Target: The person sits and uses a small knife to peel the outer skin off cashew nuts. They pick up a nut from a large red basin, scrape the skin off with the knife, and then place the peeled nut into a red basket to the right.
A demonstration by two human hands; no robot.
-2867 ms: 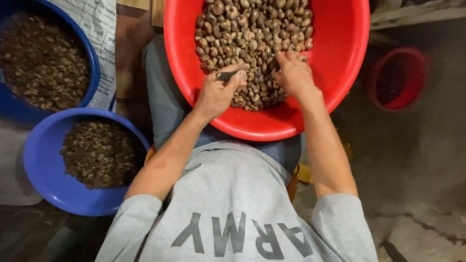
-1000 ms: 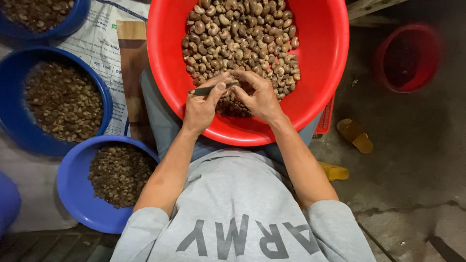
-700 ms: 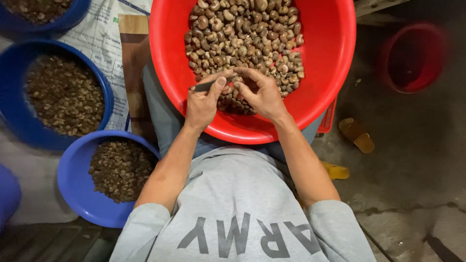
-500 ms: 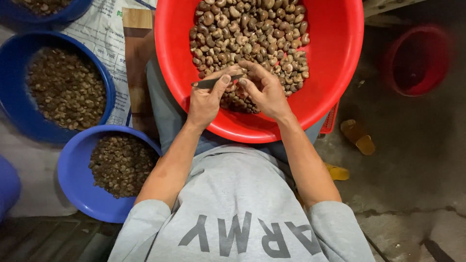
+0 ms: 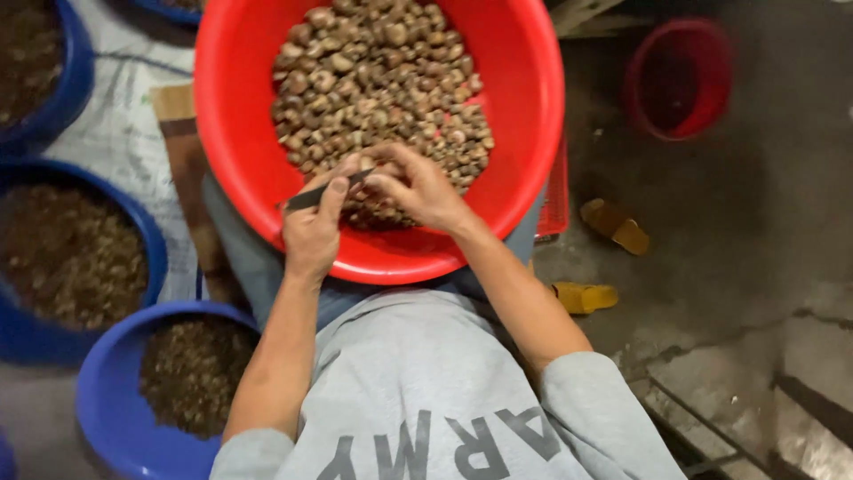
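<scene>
Small dark knife [image 5: 322, 193] clamped in the left hand [image 5: 313, 233], tip meeting a nut pinched in the right hand [image 5: 419, 188], both over the nut heap [image 5: 378, 89] in a red basin [image 5: 231, 116]. Blue basins [image 5: 107, 400] of husks lie beside it.

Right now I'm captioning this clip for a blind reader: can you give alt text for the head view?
Two bare hands meet over a red basin of brown nuts: the left hand holds a thin dark blade, the right hand pinches a nut at its tip. Blue tubs of darker bits stand to the left.
</scene>
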